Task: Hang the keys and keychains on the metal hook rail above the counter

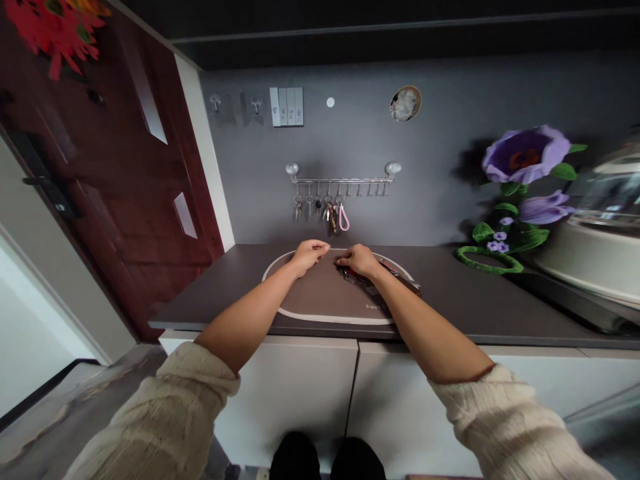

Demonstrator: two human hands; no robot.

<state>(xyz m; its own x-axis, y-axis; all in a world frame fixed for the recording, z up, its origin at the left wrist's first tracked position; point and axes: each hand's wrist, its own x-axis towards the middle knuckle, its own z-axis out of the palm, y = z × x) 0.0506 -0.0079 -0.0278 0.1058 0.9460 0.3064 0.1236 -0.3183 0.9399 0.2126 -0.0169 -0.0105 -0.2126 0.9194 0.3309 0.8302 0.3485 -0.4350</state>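
Observation:
My left hand [309, 256] hovers over the brown mat [320, 300], its fingertips pinched together. Something tiny may be between them, too small to name. Close by on the right, my right hand [358, 260] is closed, fingertips down at the left end of a dark pile of keys and small items [365, 283]. What its fingers grip is hidden. The pile lies on the right half of the mat, partly under my right forearm. Behind both hands, a clear hook rail [343, 181] on the wall carries hanging keys [327, 213] and a pink loop strap [343, 218] on its left hooks.
A dark counter [445, 300] bears the mat. Purple fabric flowers [525, 157] and a white appliance with a clear top [595, 247] stand at the right. White cabinet doors [290, 387] are below; a dark red door [125, 167] is at the left.

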